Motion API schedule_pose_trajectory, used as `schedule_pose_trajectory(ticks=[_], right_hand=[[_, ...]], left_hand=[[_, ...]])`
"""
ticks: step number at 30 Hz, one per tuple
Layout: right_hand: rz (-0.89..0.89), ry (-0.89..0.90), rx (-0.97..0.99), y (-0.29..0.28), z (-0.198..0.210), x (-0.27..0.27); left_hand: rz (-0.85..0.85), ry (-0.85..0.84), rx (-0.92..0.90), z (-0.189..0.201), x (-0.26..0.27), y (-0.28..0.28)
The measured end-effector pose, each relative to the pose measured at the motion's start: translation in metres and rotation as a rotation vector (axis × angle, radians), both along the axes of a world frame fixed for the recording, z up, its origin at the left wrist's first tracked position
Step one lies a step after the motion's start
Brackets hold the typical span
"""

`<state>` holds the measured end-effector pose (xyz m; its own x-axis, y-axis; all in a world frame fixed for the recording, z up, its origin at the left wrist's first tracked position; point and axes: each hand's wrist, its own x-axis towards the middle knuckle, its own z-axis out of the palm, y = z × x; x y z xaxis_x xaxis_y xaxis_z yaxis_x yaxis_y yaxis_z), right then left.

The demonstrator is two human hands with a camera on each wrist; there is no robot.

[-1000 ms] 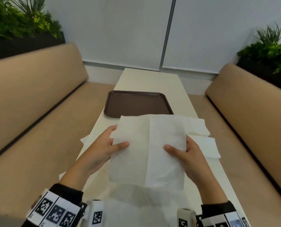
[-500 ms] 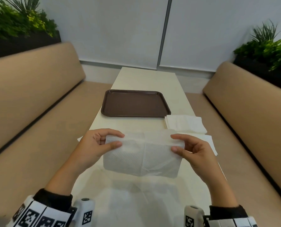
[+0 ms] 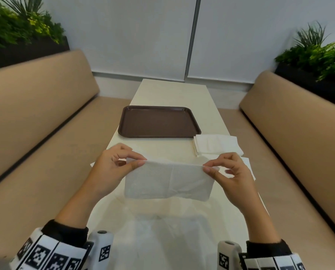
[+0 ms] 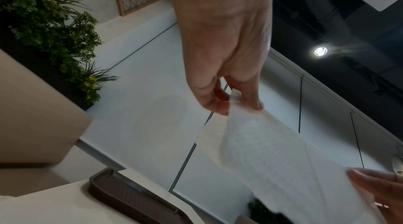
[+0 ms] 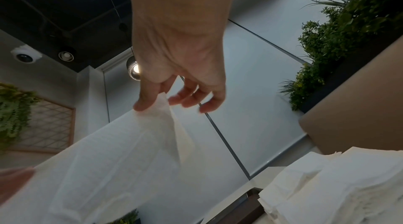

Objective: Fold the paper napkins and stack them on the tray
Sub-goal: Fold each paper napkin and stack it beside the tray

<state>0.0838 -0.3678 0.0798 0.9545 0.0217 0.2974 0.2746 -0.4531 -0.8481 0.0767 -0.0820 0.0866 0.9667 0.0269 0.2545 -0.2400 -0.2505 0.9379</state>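
Note:
A white paper napkin (image 3: 168, 180), folded in half, hangs in the air above the near part of the table. My left hand (image 3: 137, 161) pinches its top left corner between thumb and forefinger; my right hand (image 3: 206, 166) pinches the top right corner the same way. The wrist views show the same pinches: left hand (image 4: 242, 105) on the napkin (image 4: 272, 155), right hand (image 5: 152, 103) on the napkin (image 5: 113, 158). The brown tray (image 3: 159, 123) lies flat beyond the hands with nothing on it. A stack of white napkins (image 3: 217, 144) sits off the tray's near right corner.
The narrow cream table (image 3: 182, 94) runs away from me between two tan benches (image 3: 36, 114) (image 3: 299, 123). Planters with green plants (image 3: 16, 26) top both bench backs. More loose napkins (image 3: 248, 164) lie under my right hand and at the table's left edge.
The open napkin was folded in half, top edge brought down toward me. Both hands shifted from its sides to pinching the top corners, and the napkin now hangs lower and narrower.

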Motion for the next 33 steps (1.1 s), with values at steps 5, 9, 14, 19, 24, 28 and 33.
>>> schedule_pose_trajectory(ticks=[5,9,14,19,24,28,33], right_hand=[[0.212,-0.042,-0.238,0.013,0.033,0.001],[0.351,-0.07,-0.293,0.047,0.054,0.019],[0.268,-0.013,-0.277,0.016,0.047,0.045],[0.296,0.158,-0.1,-0.04,0.03,0.059],[0.212,0.228,0.23,-0.089,0.009,0.075],[0.012,0.192,0.106,-0.117,-0.005,0.105],[-0.105,0.363,0.039,-0.149,-0.022,0.14]], left_hand=[[-0.097,-0.174,0.344,0.025,0.008,-0.019],[-0.209,-0.255,0.643,0.048,0.027,-0.046],[-0.145,-0.233,0.522,0.071,0.044,-0.052],[-0.163,-0.105,0.299,0.056,0.068,-0.053],[-0.205,0.07,0.123,0.019,0.099,-0.084],[-0.214,0.286,-0.054,-0.009,0.133,-0.133],[-0.314,0.47,-0.112,-0.045,0.179,-0.183]])
